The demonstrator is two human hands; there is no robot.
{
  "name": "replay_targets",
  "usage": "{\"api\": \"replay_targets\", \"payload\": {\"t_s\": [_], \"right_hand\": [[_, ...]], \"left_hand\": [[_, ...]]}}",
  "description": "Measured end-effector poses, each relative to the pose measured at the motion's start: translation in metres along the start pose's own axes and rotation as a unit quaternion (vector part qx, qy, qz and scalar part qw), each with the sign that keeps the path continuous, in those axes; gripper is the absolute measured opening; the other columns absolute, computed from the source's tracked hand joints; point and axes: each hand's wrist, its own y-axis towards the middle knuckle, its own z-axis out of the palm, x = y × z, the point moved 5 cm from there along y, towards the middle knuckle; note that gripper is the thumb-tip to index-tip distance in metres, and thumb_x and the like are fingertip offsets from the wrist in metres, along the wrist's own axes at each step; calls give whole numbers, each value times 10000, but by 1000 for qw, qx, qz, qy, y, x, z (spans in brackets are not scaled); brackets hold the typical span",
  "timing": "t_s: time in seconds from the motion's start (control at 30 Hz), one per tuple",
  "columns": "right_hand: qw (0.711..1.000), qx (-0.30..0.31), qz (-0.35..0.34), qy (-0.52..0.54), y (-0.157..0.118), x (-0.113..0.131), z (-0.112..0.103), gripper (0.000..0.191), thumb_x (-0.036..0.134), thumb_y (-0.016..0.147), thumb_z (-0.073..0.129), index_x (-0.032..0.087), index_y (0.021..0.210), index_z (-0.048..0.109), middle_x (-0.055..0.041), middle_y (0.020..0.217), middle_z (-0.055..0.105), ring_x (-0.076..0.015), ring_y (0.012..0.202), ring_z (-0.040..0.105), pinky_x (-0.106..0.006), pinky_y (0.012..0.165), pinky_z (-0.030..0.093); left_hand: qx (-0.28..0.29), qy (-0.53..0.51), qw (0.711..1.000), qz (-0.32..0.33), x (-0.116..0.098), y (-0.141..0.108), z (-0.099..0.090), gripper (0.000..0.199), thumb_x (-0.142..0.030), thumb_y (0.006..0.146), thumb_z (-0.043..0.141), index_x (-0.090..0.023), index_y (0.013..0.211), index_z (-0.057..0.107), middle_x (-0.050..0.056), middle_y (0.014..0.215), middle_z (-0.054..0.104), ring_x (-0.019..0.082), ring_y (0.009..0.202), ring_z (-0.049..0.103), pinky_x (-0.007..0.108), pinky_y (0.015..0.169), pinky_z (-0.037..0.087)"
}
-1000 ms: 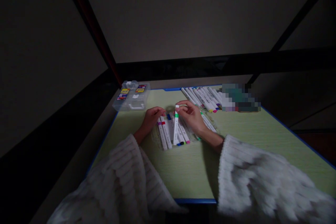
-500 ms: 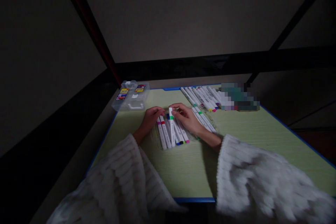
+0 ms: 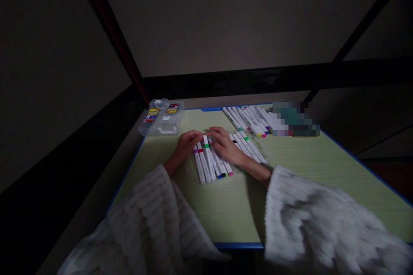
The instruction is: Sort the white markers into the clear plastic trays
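White markers with coloured bands lie side by side in a clear plastic tray (image 3: 190, 171) in front of me. My left hand (image 3: 186, 146) is at the tray's upper left, fingers curled and thumb against fingertips, close to the tops of the purple-banded marker (image 3: 199, 165) and the red-banded marker (image 3: 204, 164). What it grips is hidden. Beside them lies a green-banded marker (image 3: 208, 159). My right hand (image 3: 229, 149) rests over the markers to its right, fingers apart and stretched leftward, covering their upper parts. Blue, black, yellow-green and pink ends show below that hand.
More markers (image 3: 250, 146) lie in the tray's right part. Behind them is a row of loose markers (image 3: 247, 120), beside a pixelated patch (image 3: 295, 119). A clear plastic case (image 3: 169, 122) with labels stands at the table's back left corner. The pale green table (image 3: 226, 215) has a blue edge.
The green-banded marker, held raised in my right hand before, now lies lower and further left beside the red-banded one. My right hand has let go and its fingers have spread.
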Motion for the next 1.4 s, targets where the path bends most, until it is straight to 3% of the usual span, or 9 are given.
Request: {"api": "replay_targets", "payload": {"t_s": [0.2,0.4,0.83,1.1,1.4], "right_hand": [[1000,5,8,-29,0,-1,3,375,139,767,438,221,1110,567,-88,1230,397,-242,1206,303,-454,1007,229],[1000,5,9,-27,1,-2,4,377,143,774,429,203,1111,587,-105,1224,425,-248,1189,339,-460,999,243],[994,-38,27,99,1,-4,-7,374,78,716,437,215,984,658,-65,1086,514,-194,1086,446,-396,995,288],[988,46,-23,146,-8,2,-24,268,144,786,461,239,900,684,-46,1143,516,-197,1114,440,-422,992,278],[989,120,-68,60,-10,9,-18,273,172,834,452,282,931,682,-4,1271,459,-198,1190,367,-449,1034,211]], "left_hand": [[-11,-9,1000,-11,2,1,1,200,-272,566,661,-140,699,590,-9,640,601,110,613,550,240,617,439],[-10,-12,1000,-12,3,0,0,218,-262,563,670,-138,723,588,-13,648,596,106,626,553,236,624,447],[15,33,999,2,0,0,0,169,-248,598,628,-144,731,610,-6,643,602,116,629,557,238,623,443],[10,90,995,33,-6,-1,-1,118,-208,624,598,-145,722,617,16,705,621,130,695,565,257,700,445],[2,172,982,84,-1,0,-4,59,-187,634,609,-165,688,620,35,789,625,157,798,562,295,777,431]]}}
